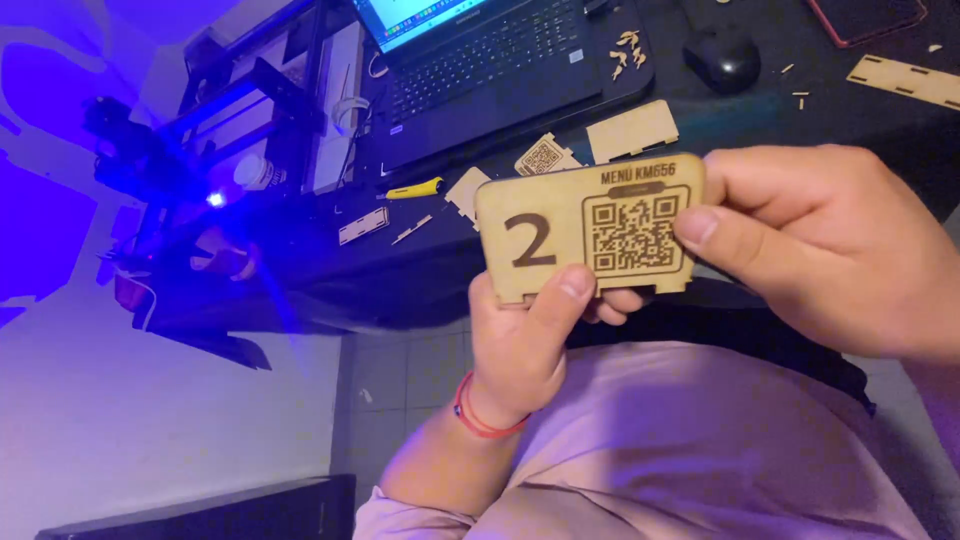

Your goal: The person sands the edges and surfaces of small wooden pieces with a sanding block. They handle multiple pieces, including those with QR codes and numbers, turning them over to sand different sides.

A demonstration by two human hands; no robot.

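Left hand [522, 345] grips the wooden plaque [590, 225] from below, thumb pressed on the front near the bottom edge, fingers curled behind it. Right hand [830, 245] pinches the plaque's right edge, thumb on the front, fingers behind. Both hands are clamped on the plaque, which is held up in the air in front of the person's chest, just above the near edge of the desk [900, 140], face toward the camera, roughly upright and slightly tilted. Plaque is light plywood with rounded top corners, a big engraved digit on the left, a square code pattern on the right, and a small tab at the bottom. Red string bracelet [478, 415] sits on the left wrist.

Dark desk behind carries a black laptop [480, 70] with its screen lit, a black mouse [727, 60], a yellow-handled tool [415, 188], and several loose plywood pieces: a blank panel [632, 130], a smaller coded piece [545, 157] beside it, a notched strip [905, 80] at far right, and small scraps [628, 50] near the laptop. At left, a dark frame machine [240, 110] gives off a bright blue-violet light spot [214, 199], tinting the wall and floor purple. Pale shirt [700, 450] fills the lower frame.
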